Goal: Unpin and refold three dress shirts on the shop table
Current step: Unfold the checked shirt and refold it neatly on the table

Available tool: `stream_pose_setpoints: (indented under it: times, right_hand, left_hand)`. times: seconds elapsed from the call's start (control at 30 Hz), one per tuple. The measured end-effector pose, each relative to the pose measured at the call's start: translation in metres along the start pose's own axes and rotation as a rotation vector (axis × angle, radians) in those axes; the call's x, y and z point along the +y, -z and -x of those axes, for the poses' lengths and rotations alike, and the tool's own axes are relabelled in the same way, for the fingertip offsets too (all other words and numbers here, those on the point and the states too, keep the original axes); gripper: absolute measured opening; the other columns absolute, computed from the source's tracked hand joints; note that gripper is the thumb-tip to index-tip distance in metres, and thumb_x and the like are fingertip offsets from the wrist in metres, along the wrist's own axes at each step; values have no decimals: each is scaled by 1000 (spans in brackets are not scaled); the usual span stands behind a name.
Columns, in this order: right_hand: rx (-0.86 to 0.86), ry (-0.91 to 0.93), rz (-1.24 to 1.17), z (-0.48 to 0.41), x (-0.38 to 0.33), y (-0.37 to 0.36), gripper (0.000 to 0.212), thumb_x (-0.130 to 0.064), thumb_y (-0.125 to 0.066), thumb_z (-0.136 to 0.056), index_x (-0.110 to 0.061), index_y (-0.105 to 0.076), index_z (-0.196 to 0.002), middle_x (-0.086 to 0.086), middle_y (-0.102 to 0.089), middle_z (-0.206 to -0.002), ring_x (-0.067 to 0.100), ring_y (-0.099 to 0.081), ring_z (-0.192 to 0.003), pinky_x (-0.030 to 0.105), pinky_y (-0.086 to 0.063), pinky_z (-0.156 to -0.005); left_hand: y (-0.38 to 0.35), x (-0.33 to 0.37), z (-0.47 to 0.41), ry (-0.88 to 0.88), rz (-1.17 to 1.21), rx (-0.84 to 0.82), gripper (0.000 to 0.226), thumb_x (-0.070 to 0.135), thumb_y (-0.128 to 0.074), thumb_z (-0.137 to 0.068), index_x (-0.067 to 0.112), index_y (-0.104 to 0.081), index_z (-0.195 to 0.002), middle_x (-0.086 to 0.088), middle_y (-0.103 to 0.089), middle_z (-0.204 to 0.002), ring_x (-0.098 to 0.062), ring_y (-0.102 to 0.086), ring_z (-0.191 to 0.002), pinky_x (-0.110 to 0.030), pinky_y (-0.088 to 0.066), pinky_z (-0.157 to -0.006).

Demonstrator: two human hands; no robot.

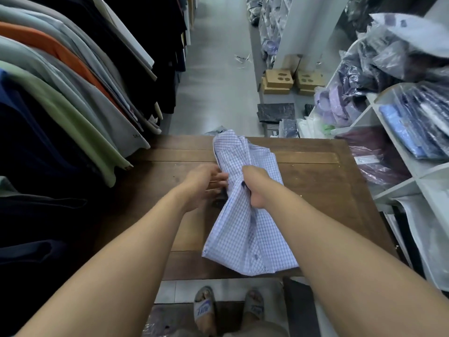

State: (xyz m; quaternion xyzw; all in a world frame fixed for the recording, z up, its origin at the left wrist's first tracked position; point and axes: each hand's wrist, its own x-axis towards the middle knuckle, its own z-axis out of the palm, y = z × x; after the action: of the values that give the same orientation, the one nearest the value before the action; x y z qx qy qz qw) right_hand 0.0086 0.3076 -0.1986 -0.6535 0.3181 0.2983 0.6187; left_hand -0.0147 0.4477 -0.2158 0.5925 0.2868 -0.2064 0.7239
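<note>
Our checked shirt rises from the surface nearest us into our right hand, fingers clenched on its bunched front. Our left hand touches the edge; pinching or not, we cannot tell. We should hold the cloth taut and seek pins collarwards.

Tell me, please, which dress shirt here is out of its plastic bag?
The blue-checked shirt on the wooden table, gripped by the right hand; those on the right-hand shelves sit in clear plastic bags.
</note>
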Motion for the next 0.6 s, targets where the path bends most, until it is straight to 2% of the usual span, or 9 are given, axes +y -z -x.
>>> stream_pose_setpoints:
  times: [0.07, 0.13, 0.2, 0.27, 0.37, 0.43, 0.47, 0.53, 0.6]
  right_hand:
    - [-7, -18, -41, -7, 4, 6, 32, -22, -44, -97, -9, -67, -116, 14, -75, -109, 28, -69, -102, 44, -52, -96]
    - [-79, -25, -86, -6, 5, 12, 32, -19, -44, -100, -5, -63, -121, 18, -73, -114, 33, -68, -109, 53, -52, -97]
    - [-231, -10, -144, 5, 2, 17, 35, -20, -43, -103, -4, -61, -129, 20, -70, -122, 37, -67, -114, 54, -51, -100]
    - [-392, 11, -202, 10, 1, 24, 39, -24, -43, -104, -4, -62, -132, 19, -69, -122, 34, -67, -114, 51, -51, -102]
    - [-493, 69, -248, 22, -6, 35, 39, -24, -45, -103, 1, -74, -106, 17, -73, -100, 28, -73, -89, 39, -61, -82]
    - [-492, 120, -297, 25, -8, 46, 46, -21, -42, -102, 0, -79, -84, 14, -75, -89, 24, -74, -77, 32, -62, -67]
    - [-453, 148, -305, 23, -8, 52, 49, -20, -40, -104, -1, -80, -82, 13, -75, -90, 22, -75, -76, 30, -61, -65]
    - [-347, 186, -305, 17, -4, 68, 43, -21, -38, -107, -2, -76, -96, 12, -75, -95, 21, -74, -80, 29, -60, -67]
    - [-231, 197, -252, 9, 3, 83, 35, -23, -41, -107, -1, -68, -112, 12, -73, -98, 23, -72, -84, 32, -57, -70]
  left_hand:
    - [6, -13, -11, -27, -160, 279, 25, 10, -44, -99, 14, -59, -119, -5, -68, -88, -20, -62, -75, -40, -59, -75]
    - [14, -26, -18, 1, -195, 352, 28, 18, -50, -94, 14, -61, -120, -3, -63, -78, -21, -59, -72, -42, -58, -72]
    - [17, -31, -17, 4, -150, 335, 35, 30, -50, -94, 8, -59, -121, -2, -60, -73, -20, -56, -68, -34, -51, -64]
    - [16, -30, -12, -22, -75, 284, 43, 47, -47, -96, 11, -60, -116, -8, -67, -86, -19, -60, -76, -34, -53, -70]
    - [15, -23, 6, -122, 62, 95, 49, 68, -35, -98, 30, -62, -112, 4, -71, -96, -13, -65, -89, -34, -54, -84]
    - [19, -20, 13, -148, 90, -27, 58, 77, -29, -94, 37, -62, -120, 8, -72, -114, -16, -65, -113, -34, -50, -91]
    - [22, -21, 14, -144, 84, -57, 64, 81, -33, -89, 37, -62, -125, 6, -71, -122, -18, -63, -118, -39, -49, -97]
    - [25, -18, 22, -88, 36, -84, 74, 84, -51, -79, 32, -62, -131, 2, -70, -126, -20, -66, -116, -43, -49, -101]
    - [23, -17, 26, -4, -86, 21, 70, 73, -69, -75, 24, -63, -125, -2, -71, -121, -24, -68, -110, -46, -50, -101]
